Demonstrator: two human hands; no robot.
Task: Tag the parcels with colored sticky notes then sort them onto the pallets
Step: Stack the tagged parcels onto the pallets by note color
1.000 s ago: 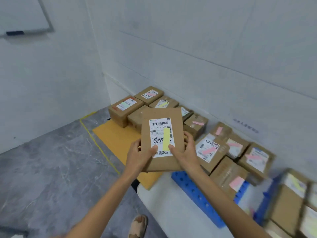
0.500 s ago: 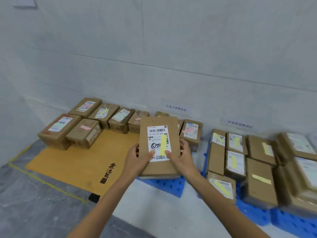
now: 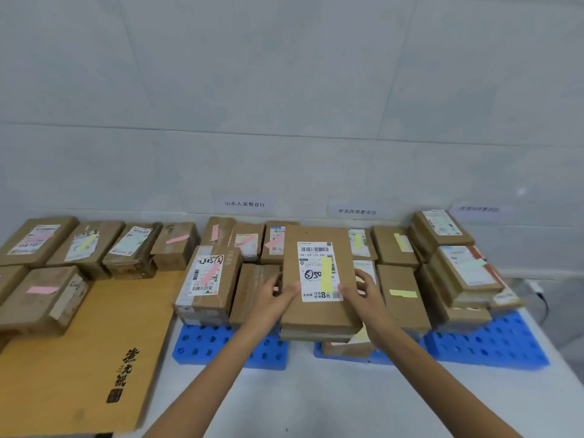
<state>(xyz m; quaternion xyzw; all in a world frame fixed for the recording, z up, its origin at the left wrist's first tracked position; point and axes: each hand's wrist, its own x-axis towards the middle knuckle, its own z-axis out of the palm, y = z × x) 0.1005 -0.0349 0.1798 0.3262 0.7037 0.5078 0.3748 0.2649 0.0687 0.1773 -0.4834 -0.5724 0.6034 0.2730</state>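
Both hands, left (image 3: 271, 303) and right (image 3: 366, 303), grip a yellow-tagged parcel (image 3: 317, 276) by its sides at frame centre, likely for the yellow-tag pallet (image 3: 483, 346).

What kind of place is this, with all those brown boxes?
Probably a parcel sorting or holding room. Cardboard parcels tagged with pink or yellow sticky notes lie in rows on blue plastic pallets and an orange board, and paper signs on the wall seem to name each pile's area.

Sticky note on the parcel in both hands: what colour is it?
Yellow. The sticky note on the label of the parcel shows clearly in the head view.
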